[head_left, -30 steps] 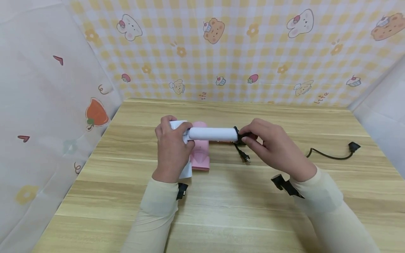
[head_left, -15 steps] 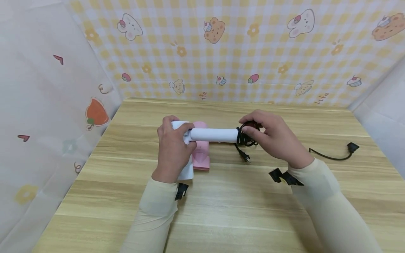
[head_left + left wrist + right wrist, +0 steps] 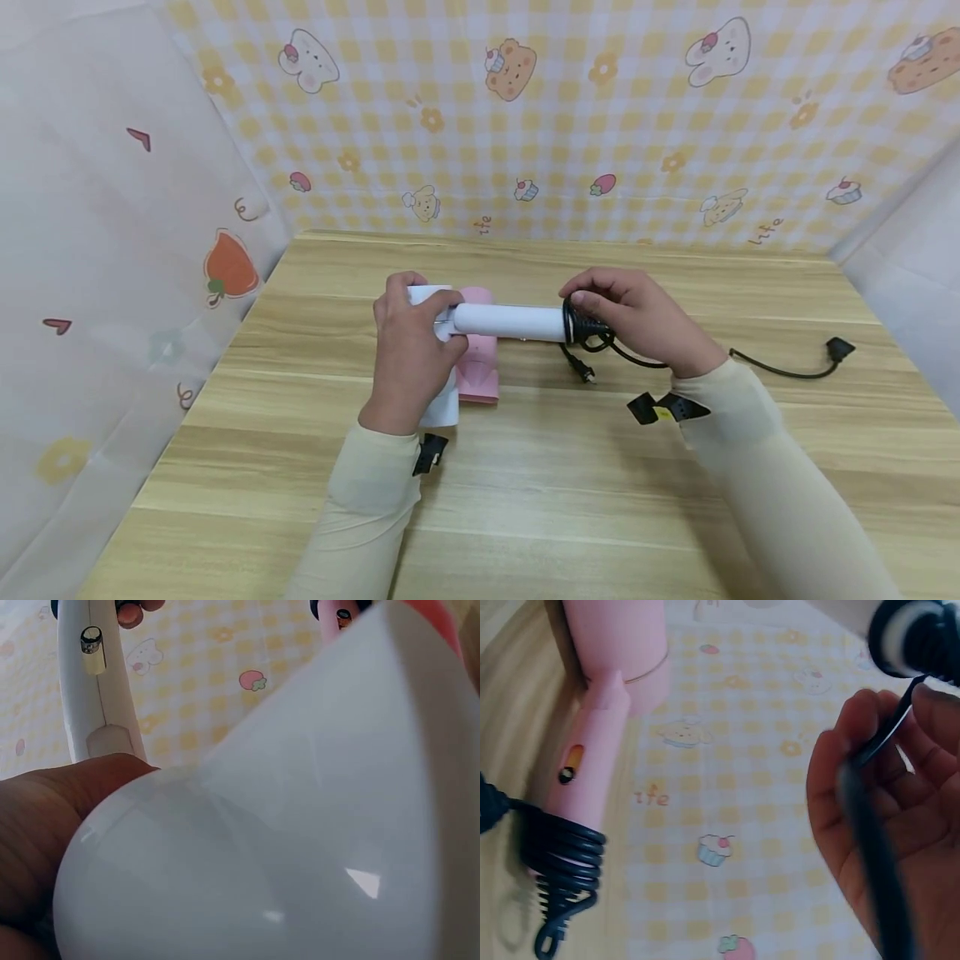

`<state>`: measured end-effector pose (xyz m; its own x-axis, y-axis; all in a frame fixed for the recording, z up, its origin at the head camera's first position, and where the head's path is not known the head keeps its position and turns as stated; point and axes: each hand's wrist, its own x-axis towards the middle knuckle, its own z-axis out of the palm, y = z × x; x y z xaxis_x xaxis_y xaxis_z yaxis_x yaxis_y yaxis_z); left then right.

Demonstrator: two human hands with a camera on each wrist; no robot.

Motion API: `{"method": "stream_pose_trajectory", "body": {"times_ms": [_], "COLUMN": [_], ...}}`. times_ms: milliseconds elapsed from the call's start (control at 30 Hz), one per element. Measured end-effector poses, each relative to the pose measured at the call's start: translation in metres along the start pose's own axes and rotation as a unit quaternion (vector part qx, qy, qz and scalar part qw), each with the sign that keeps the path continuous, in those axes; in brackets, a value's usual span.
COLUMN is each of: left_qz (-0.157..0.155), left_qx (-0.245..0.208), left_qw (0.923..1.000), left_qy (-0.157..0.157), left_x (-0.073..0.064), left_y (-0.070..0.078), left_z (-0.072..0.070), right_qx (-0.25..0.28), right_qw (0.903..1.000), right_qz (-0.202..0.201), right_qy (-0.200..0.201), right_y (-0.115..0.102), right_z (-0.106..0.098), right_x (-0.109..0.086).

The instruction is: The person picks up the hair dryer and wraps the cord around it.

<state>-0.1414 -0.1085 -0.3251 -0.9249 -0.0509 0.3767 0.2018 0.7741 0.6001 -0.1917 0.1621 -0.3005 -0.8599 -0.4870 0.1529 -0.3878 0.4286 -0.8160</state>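
Observation:
A white hair dryer (image 3: 510, 322) lies sideways in the head view, its handle pointing right. My left hand (image 3: 407, 358) grips it where the handle meets the barrel, which fills much of the left wrist view. At the handle's end, several loops of black power cord (image 3: 583, 327) are wound round. My right hand (image 3: 637, 317) pinches the cord between thumb and fingers there; the right wrist view shows it running across the fingers. Partly hidden beneath the white dryer, a pink hair dryer (image 3: 589, 761) rests on the table, a coiled black cord (image 3: 562, 855) round its handle.
The white dryer's cord trails under my right wrist to a black plug (image 3: 840, 347) at the table's right. Another plug (image 3: 581, 368), from the pink dryer's cord, lies below the handle. A checked cloth (image 3: 600, 125) hangs behind the wooden table (image 3: 540, 500).
My right hand has swept over the end of the handle and a little left, carrying the cord; more loops show round the handle. My left hand stays nearly still.

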Motion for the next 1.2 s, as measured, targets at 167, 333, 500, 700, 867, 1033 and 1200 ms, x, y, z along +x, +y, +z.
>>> {"method": "stream_pose_trajectory", "body": {"times_ms": [167, 333, 500, 700, 867, 1033, 1200], "left_qz": [-0.011, -0.020, -0.026, -0.037, -0.039, -0.050, -0.056], "left_qx": [-0.008, -0.009, -0.011, -0.016, -0.017, -0.015, -0.006], "left_qw": [0.9999, 0.9998, 0.9996, 0.9992, 0.9991, 0.9986, 0.9984], "left_qy": [-0.005, -0.004, -0.009, -0.008, -0.004, -0.001, 0.006], "left_x": [0.000, 0.000, 0.000, 0.000, -0.001, -0.001, 0.000], "left_y": [0.001, 0.002, 0.003, 0.003, 0.002, 0.002, 0.000], "left_z": [-0.002, -0.002, -0.001, 0.001, 0.002, 0.003, 0.003], "right_qx": [0.027, 0.042, 0.052, 0.068, 0.079, 0.067, 0.012], "right_qw": [0.9993, 0.9984, 0.9981, 0.9967, 0.9941, 0.9941, 0.9963], "right_qz": [0.023, 0.036, 0.034, 0.042, 0.067, 0.067, 0.055], "right_qy": [-0.013, -0.010, 0.004, -0.017, -0.033, -0.053, -0.065], "right_y": [0.011, 0.019, 0.023, 0.026, 0.026, 0.025, 0.020], "right_z": [0.005, 0.013, 0.019, 0.022, 0.025, 0.028, 0.029], "right_x": [0.001, -0.005, -0.012, -0.017, -0.021, -0.027, -0.034]}}
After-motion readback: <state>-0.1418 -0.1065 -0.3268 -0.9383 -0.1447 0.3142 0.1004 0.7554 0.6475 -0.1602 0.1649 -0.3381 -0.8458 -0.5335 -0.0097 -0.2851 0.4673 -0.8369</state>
